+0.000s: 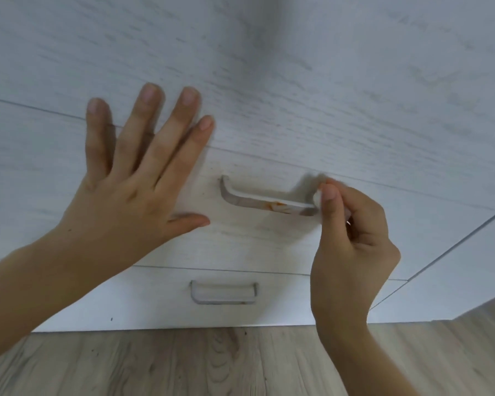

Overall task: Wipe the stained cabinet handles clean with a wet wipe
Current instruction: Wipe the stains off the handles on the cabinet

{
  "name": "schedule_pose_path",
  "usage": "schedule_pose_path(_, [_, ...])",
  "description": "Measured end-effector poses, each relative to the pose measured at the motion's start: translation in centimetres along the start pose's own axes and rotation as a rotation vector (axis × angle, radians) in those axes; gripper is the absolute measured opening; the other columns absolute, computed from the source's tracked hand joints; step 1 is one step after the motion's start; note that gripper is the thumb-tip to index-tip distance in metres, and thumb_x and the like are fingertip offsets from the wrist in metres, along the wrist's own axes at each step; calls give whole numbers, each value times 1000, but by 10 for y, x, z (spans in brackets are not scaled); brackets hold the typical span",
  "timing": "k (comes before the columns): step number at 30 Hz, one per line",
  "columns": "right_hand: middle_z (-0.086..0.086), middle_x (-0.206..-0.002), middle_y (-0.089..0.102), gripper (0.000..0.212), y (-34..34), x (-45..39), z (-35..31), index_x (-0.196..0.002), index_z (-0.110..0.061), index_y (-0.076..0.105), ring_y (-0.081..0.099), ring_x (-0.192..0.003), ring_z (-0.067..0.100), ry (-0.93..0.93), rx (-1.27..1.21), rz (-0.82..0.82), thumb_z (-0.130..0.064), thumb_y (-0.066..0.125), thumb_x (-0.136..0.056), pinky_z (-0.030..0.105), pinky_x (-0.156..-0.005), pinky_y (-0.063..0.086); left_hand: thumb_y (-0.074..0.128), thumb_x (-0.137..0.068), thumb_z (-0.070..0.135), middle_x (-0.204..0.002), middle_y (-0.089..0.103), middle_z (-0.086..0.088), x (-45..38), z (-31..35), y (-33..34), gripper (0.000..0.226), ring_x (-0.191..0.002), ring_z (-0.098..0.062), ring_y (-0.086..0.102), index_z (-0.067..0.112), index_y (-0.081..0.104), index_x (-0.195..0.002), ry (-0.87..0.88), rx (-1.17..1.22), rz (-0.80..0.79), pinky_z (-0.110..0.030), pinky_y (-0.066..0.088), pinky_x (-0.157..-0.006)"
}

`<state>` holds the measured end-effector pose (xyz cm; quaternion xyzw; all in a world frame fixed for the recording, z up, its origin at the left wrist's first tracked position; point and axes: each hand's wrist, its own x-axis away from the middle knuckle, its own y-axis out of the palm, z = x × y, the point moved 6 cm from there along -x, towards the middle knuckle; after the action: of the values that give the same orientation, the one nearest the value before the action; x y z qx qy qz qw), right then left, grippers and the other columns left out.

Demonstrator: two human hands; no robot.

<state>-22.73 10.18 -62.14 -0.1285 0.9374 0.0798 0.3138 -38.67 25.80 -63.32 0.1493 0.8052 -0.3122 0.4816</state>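
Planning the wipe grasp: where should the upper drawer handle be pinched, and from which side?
Pinch the upper handle on its straight bar between the two curved ends, coming from the front with fingers above and below. The bar stands off the drawer front, so fingers fit behind it. The orange stain sits right of centre. The right hand already holds the wipe at the right end; the left hand lies flat on the front.

Domestic interior, likely kitchen or bedroom storage: pale wood-grain laminate cabinet front (pixel 297 81) with stacked drawers, each bearing a curved bar pull, upper handle (pixel 266 202) with an orange-brown smear, lower handle (pixel 223 292) below it, unit standing on grey-brown wood-look plank floor (pixel 212 364).
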Motion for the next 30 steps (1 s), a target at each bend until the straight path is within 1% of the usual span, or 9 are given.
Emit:
schedule_pose_path(3, [-6,-97,70,12,-3,9,4,-92,-32,71,65,-91,6,64,-15,1,-25,69,-82,12,-73,47,56,-77,67,-160,-7,-10,1,1,2,110,-146,-31,-9,5,9,-153,-2,33,-4,-63,3,-111])
schedule_pose_path(6, [-6,-89,71,13,-7,10,5,-85,-33,71,66,-81,6,95,-16,25,-20,68,-84,12,-72,48,56,-77,66,-160,-7,-9,1,1,2,108,-146,-29,-9,5,10,-153,-25,67,0,-72,19,-102])
schedule_pose_path(12, [-14,-87,73,12,-9,14,7,-87,-29,73,67,-87,1,137,-41,41,-19,67,-83,8,-77,49,60,-75,65,-160,-9,-5,1,0,1,111,-146,-26,-11,7,8,-154,-62,124,14,-76,28,-94])
schedule_pose_path(17, [-13,-85,73,13,-12,20,14,-86,-29,72,66,-85,-1,149,-85,39,-17,68,-82,6,-74,48,59,-80,61,-160,-8,-6,6,4,3,104,-146,-27,-10,7,10,-154,-50,115,4,-73,19,-103])
schedule_pose_path(20, [-9,-88,71,14,-15,28,4,-85,-35,71,66,-86,4,10,-25,51,-21,70,-81,6,-73,45,58,-84,60,-160,-3,-12,20,16,6,100,-146,-33,-6,4,13,-153,-9,74,2,-61,1,-112])
schedule_pose_path(23, [-7,-93,68,24,-12,26,-1,-95,-41,65,66,-88,10,-122,67,62,-23,71,-79,15,-74,48,59,-84,59,-160,-3,-15,27,24,10,99,-146,-35,-5,2,16,-152,13,50,2,-61,-2,-112])
schedule_pose_path(24, [-6,-95,67,26,-8,26,-2,-98,-38,65,65,-88,9,-182,132,39,-22,71,-79,17,-74,49,60,-84,58,-159,-4,-15,27,25,11,99,-146,-35,-6,2,16,-152,10,48,0,-61,-2,-112])
schedule_pose_path(27, [-2,-91,61,23,-1,29,-5,-98,-22,67,58,-78,0,-356,268,4,-13,73,-78,5,-69,44,60,-83,59,-159,-6,-15,28,27,14,101,-146,-34,-8,1,15,-152,4,32,5,-61,-4,-112])
schedule_pose_path(30, [-5,-85,59,19,1,30,-3,-94,-18,68,54,-74,-7,-369,221,48,-13,74,-77,1,-66,40,58,-84,61,-159,-8,-14,26,26,16,101,-146,-34,-9,2,13,-152,9,31,3,-61,-3,-111])
